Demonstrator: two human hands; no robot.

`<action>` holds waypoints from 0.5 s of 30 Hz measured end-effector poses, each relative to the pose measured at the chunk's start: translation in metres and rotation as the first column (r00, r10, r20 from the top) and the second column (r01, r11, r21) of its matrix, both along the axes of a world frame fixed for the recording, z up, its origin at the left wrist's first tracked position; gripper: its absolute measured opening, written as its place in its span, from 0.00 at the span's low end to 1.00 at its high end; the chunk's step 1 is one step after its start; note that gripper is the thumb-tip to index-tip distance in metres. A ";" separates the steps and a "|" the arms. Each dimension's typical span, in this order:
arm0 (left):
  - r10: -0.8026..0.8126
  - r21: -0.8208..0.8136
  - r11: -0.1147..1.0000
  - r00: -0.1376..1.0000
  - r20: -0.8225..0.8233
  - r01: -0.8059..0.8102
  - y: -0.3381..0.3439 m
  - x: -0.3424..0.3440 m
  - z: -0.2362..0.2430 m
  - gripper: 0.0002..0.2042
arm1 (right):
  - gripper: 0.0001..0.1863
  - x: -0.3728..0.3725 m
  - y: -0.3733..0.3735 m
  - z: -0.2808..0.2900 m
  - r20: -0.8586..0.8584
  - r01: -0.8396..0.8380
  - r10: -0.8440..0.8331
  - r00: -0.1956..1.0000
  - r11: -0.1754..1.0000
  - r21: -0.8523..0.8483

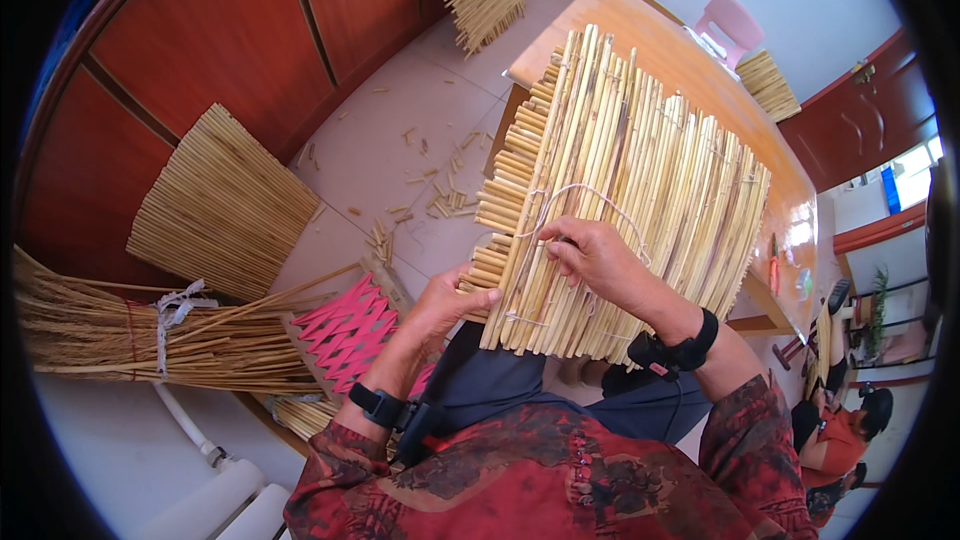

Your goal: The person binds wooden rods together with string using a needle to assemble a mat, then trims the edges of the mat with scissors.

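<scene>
A mat of straight yellow reed sticks (pixel 660 200) lies across my lap and the tabletop's near end, its left side edged with short stick ends (pixel 505 180). My left hand (pixel 450 305) grips the lower left edge, thumb on top. Over the left part of the mat, my right hand (pixel 582 252) is closed in a pinch at a thin white cord (pixel 590 187), which loops above the fingers across the sticks. The exact point where the fingertips hold it is small and partly hidden.
A wooden table (pixel 795 240) bears orange-handled pliers (pixel 774 260). Other reed mats (pixel 220 200) lean nearby. A bundle of long reeds (pixel 110 335) and a pink-webbed seat (pixel 335 325) are at left; cut pieces (pixel 450 195) litter the floor. A person (pixel 835 440) works at far right.
</scene>
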State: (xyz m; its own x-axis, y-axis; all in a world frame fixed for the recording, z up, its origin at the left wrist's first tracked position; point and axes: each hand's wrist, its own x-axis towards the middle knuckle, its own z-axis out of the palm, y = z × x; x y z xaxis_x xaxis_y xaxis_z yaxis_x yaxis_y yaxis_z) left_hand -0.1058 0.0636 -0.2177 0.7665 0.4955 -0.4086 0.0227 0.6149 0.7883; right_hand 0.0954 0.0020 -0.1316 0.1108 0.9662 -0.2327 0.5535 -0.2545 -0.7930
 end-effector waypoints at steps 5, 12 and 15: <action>-0.065 0.143 0.988 0.998 0.008 0.063 0.015 0.003 0.008 0.21 | 0.04 0.004 -0.002 0.000 0.584 -0.239 0.105 0.805 0.958 0.157; -0.163 0.054 0.985 0.985 -0.051 0.166 0.032 0.012 0.011 0.20 | 0.06 -0.005 -0.004 0.006 0.591 -0.211 0.094 0.801 0.969 0.132; -0.159 -0.017 0.987 0.987 -0.006 0.159 0.034 0.016 0.008 0.20 | 0.08 -0.006 -0.004 -0.011 0.473 -0.249 0.109 0.874 0.937 0.245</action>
